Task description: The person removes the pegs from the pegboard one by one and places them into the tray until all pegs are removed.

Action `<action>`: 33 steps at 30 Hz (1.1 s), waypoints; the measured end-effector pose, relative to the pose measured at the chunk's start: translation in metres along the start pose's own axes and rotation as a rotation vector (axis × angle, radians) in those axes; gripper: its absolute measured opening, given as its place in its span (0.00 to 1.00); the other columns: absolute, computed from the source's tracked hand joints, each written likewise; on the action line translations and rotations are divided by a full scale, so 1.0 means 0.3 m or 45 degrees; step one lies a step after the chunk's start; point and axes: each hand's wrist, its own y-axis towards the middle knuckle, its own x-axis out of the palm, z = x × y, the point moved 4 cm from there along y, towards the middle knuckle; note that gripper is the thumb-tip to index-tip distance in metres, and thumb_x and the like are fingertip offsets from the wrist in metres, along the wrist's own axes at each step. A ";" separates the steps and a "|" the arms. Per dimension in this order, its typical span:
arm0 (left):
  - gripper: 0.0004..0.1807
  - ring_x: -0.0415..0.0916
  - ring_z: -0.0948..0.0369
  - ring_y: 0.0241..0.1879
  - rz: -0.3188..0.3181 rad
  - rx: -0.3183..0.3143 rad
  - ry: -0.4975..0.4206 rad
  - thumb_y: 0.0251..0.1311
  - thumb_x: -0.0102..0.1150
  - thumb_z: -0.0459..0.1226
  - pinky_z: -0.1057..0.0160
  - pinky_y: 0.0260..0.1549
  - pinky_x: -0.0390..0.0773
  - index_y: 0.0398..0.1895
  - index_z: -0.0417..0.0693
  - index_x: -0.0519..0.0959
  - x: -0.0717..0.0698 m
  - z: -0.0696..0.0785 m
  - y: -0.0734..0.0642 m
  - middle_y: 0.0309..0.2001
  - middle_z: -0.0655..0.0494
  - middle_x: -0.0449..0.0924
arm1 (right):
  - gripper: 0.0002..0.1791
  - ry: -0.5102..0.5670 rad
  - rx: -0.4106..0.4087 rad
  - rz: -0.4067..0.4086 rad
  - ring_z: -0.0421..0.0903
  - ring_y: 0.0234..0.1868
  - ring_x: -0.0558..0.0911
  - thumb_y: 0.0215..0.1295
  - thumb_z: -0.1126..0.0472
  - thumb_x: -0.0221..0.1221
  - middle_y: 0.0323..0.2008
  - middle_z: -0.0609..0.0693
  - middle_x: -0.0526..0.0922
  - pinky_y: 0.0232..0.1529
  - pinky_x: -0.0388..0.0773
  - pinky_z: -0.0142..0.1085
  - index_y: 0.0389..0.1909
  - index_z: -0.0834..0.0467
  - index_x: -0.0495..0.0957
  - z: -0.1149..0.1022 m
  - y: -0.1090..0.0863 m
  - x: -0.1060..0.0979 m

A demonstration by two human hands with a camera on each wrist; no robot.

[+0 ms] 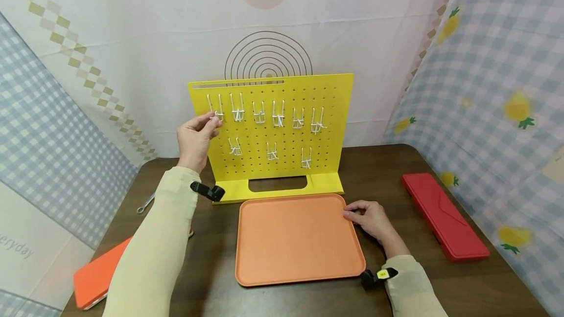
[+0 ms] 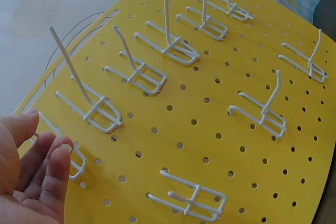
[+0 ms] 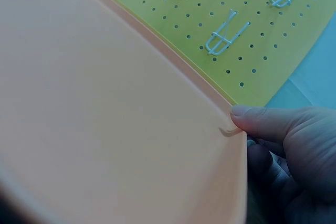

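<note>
A yellow pegboard [image 1: 286, 136] stands upright on the table, with several white wire hooks [image 1: 278, 114] on it in an upper and a lower row. My left hand [image 1: 197, 137] is at the board's upper left and pinches the leftmost hook [image 2: 79, 166] of the upper row between thumb and fingers, which hide its prong. In front of the board's base lies an orange tray [image 1: 299, 238] with a raised rim. My right hand [image 1: 372, 219] grips the tray's far right corner, thumb on top of the rim and curled fingers outside and below, as the right wrist view shows.
To the right lies a closed red case [image 1: 445, 216]. At the left are an orange-red box-like object [image 1: 99, 273], partly behind my left sleeve, and a metal wrench [image 1: 144, 205]. Patterned cloths [image 1: 176, 13] hang behind and on both sides of the table.
</note>
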 end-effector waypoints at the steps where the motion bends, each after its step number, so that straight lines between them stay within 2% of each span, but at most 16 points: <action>1: 0.20 0.82 0.59 0.37 -0.002 0.004 0.000 0.54 0.68 0.35 0.69 0.33 0.80 0.50 0.34 0.81 0.000 0.001 0.000 0.46 0.40 0.81 | 0.11 -0.006 -0.002 -0.005 0.45 0.31 0.78 0.55 0.53 0.70 0.33 0.49 0.85 0.29 0.76 0.35 0.37 0.53 0.86 -0.001 -0.001 0.000; 10: 0.22 0.83 0.60 0.37 -0.028 0.026 0.004 0.53 0.69 0.36 0.69 0.33 0.80 0.50 0.32 0.81 0.000 0.015 -0.005 0.47 0.37 0.80 | 0.11 0.007 -0.003 -0.013 0.45 0.33 0.79 0.56 0.54 0.70 0.35 0.50 0.85 0.32 0.77 0.35 0.37 0.54 0.86 -0.007 -0.011 0.000; 15: 0.21 0.83 0.60 0.37 -0.040 0.050 0.062 0.53 0.69 0.37 0.69 0.34 0.80 0.49 0.32 0.81 0.003 0.031 -0.015 0.47 0.37 0.81 | 0.11 0.003 0.002 -0.006 0.44 0.33 0.79 0.56 0.54 0.70 0.35 0.49 0.85 0.32 0.77 0.34 0.37 0.54 0.86 -0.008 -0.009 -0.002; 18: 0.20 0.82 0.60 0.36 -0.052 0.065 0.113 0.53 0.69 0.38 0.68 0.35 0.80 0.47 0.34 0.82 0.004 0.041 -0.029 0.44 0.41 0.83 | 0.11 -0.001 0.007 -0.010 0.44 0.33 0.79 0.56 0.55 0.70 0.35 0.49 0.85 0.32 0.77 0.34 0.38 0.54 0.86 -0.011 -0.008 -0.003; 23: 0.18 0.82 0.60 0.34 -0.091 0.104 0.211 0.54 0.69 0.39 0.68 0.35 0.80 0.45 0.37 0.84 -0.002 0.047 -0.076 0.40 0.49 0.86 | 0.10 0.011 0.003 -0.015 0.44 0.33 0.79 0.56 0.56 0.70 0.35 0.50 0.85 0.32 0.77 0.34 0.37 0.55 0.86 -0.021 -0.013 0.000; 28: 0.16 0.82 0.59 0.34 -0.121 0.130 0.240 0.55 0.69 0.38 0.68 0.34 0.79 0.44 0.37 0.85 -0.013 0.037 -0.142 0.38 0.51 0.86 | 0.10 -0.011 -0.010 -0.010 0.45 0.33 0.78 0.56 0.55 0.70 0.35 0.49 0.85 0.32 0.76 0.35 0.37 0.55 0.87 -0.023 -0.012 -0.002; 33: 0.15 0.83 0.60 0.33 -0.105 0.136 0.260 0.56 0.68 0.37 0.68 0.33 0.80 0.43 0.35 0.85 -0.026 0.015 -0.209 0.35 0.52 0.86 | 0.12 -0.011 -0.013 -0.009 0.44 0.32 0.78 0.55 0.53 0.70 0.34 0.49 0.85 0.31 0.76 0.34 0.37 0.54 0.87 -0.019 -0.014 -0.005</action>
